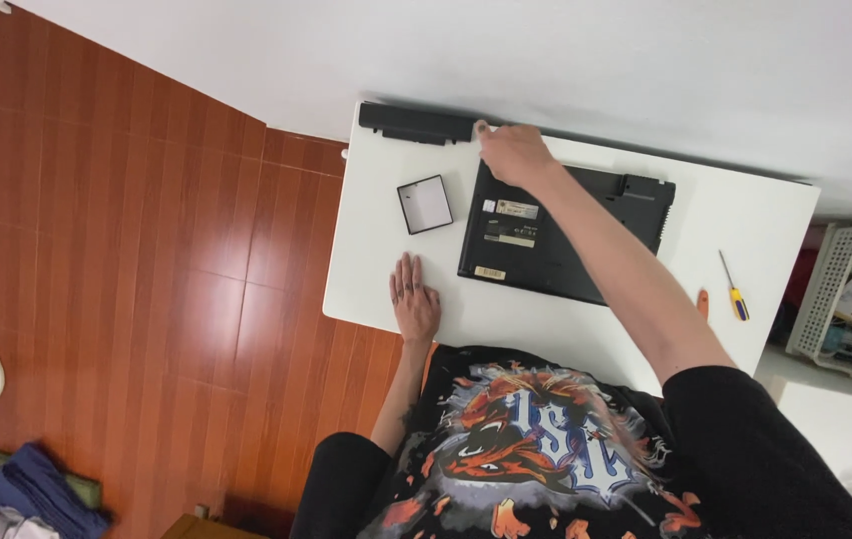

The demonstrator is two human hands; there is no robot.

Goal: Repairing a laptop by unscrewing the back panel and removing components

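Right hand [514, 155] rests fingers on the far battery [416, 123], grip loose; left hand [414, 299] lies spread flat on the surface [755, 215]. The battery looks stiff, dense; best held mid-length.

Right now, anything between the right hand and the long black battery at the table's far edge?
Nothing visible. The right hand reaches over the upside-down laptop, fingertips at the end of the battery. The small square cover lies nearer, off that line. The left hand rests flat on the white table.
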